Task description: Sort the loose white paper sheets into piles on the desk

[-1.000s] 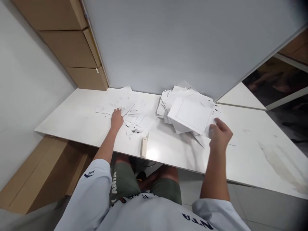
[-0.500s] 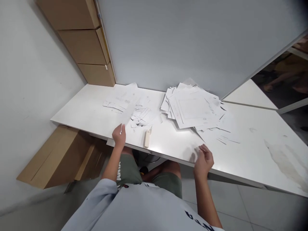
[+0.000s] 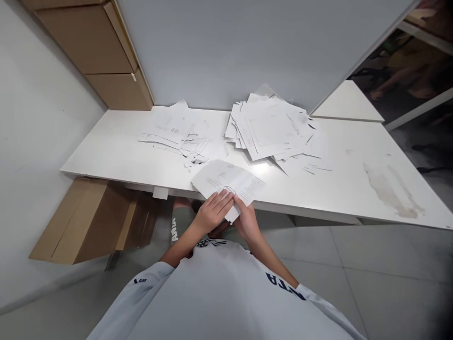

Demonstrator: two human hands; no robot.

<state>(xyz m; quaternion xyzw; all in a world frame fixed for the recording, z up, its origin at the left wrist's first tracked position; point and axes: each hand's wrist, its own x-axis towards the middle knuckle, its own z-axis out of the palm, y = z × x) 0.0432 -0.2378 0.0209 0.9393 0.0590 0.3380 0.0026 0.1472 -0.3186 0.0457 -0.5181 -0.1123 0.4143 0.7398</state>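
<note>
So both hands are on one printed sheet (image 3: 231,179) right at the near edge of the white table (image 3: 336,189); most of it lies on the tabletop and the near corner hangs off toward the lap. Left hand (image 3: 211,213) has its fingers out nearly straight across the top of that corner, thumb hidden underneath I'd guess, so a flat pinch; right hand (image 3: 247,222) is curled in just beside it, closed on the same edge.

Handling-wise I'd call it about as light as things get; thin, floppy, zero stiffness once it's off the table, and it'll crease or tear if you yank from a single corner. Two-handed grip along one edge looks like the sane way to hold it; gentle pinch, no squeezing.

Further back there's a loose pile (image 3: 177,134) of slips on the left and a bigger fanned stack (image 3: 272,127) on the right, both well apart from the hands; cardboard box (image 3: 85,219) sits under the table's left end.
</note>
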